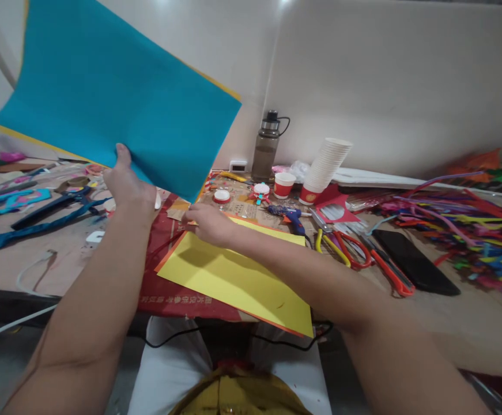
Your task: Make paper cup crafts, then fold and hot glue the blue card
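Observation:
My left hand point(129, 178) is closed on the lower edge of a large blue sheet of paper point(116, 98), raised and tilted at the upper left. An orange-yellow sheet point(220, 86) peeks out behind its edges. My right hand point(210, 223) has its fingers curled at the blue sheet's lowest corner; what they grip, if anything, is hidden. Beneath that hand a yellow sheet point(233, 276) lies on the table, with an orange sheet point(167, 260) showing under its left and front edges.
Behind stand a water bottle point(265, 151), a paper cup point(284, 185) and a leaning cup stack point(326, 164). To the right lie a glue gun point(291, 216), a red box cutter point(391, 271), a black phone point(415, 261) and colourful pipe cleaners point(462, 230). Blue-handled scissors point(52, 210) rest left.

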Motion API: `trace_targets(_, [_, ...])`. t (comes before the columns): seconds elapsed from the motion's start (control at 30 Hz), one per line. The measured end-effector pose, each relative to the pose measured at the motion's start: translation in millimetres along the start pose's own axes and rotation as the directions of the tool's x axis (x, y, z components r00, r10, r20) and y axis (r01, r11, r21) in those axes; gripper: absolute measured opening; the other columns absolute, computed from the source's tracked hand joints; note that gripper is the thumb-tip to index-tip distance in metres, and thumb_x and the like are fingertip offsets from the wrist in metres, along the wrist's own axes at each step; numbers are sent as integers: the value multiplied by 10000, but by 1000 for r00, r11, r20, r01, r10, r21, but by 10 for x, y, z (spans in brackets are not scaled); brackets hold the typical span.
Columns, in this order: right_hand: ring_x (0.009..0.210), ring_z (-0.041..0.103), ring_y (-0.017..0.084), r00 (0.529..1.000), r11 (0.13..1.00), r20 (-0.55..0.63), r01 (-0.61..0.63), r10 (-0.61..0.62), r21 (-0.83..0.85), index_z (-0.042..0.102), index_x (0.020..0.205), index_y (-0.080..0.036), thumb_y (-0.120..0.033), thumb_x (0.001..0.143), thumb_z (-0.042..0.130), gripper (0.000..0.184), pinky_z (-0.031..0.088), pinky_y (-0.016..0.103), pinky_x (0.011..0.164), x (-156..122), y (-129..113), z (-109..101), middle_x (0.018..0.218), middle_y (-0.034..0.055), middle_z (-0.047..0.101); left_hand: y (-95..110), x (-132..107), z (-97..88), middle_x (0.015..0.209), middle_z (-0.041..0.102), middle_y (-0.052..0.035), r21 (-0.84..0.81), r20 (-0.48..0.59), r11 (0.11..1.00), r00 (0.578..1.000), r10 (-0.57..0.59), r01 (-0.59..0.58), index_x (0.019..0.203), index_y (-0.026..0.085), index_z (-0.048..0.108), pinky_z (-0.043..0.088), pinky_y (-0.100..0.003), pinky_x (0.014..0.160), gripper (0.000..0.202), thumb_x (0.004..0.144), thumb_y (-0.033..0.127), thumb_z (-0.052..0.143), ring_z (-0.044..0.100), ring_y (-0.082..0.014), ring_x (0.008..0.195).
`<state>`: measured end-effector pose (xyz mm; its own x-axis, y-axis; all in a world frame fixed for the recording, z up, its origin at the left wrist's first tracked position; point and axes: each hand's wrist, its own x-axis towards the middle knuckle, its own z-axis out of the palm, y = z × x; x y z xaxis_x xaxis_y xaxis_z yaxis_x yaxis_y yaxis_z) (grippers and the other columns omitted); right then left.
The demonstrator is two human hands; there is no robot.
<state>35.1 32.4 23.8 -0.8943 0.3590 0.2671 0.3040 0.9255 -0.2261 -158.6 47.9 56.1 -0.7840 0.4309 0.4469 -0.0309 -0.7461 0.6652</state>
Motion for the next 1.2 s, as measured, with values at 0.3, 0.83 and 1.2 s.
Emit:
trace_targets(0.3, [832, 556, 202, 993, 971, 116, 43, -16, -235, 612, 921, -176, -195, 911, 381, 232, 411, 283, 610, 305, -139, 349, 1014, 86, 600, 159, -119, 124, 1312, 503, -151, -89, -184, 996, 982, -48, 32, 1097, 94, 523, 473, -352, 944, 379, 766, 252, 618, 546, -208, 1131])
trace_targets(0.83, [1031, 540, 200, 1000, 989, -8, 7, -8, -150, 581, 1040, -191, -107, 896, 385, 258, 454, 313, 850, 610, -229, 362, 1083, 83, 572, 274, -201, 203, 1397, 414, -167, 75, -158, 997, 987, -18, 31, 1280, 29, 362, 462, -276, 938, 390, 919, 168, 412, 519, -145, 1147])
trace_targets(1.2, [1086, 513, 249, 988, 988, -106, -102, 114, 112, 655, 938, -154, -111, 792, 523, 202, 411, 362, 896, -363, 234, 58, 1143, 132, 592, 204, -363, 305, 1296, 531, -170, -93, 2, 993, 998, -69, 68, 1145, 41, 508, 450, -380, 961, 342, 819, 116, 579, 566, -197, 1100])
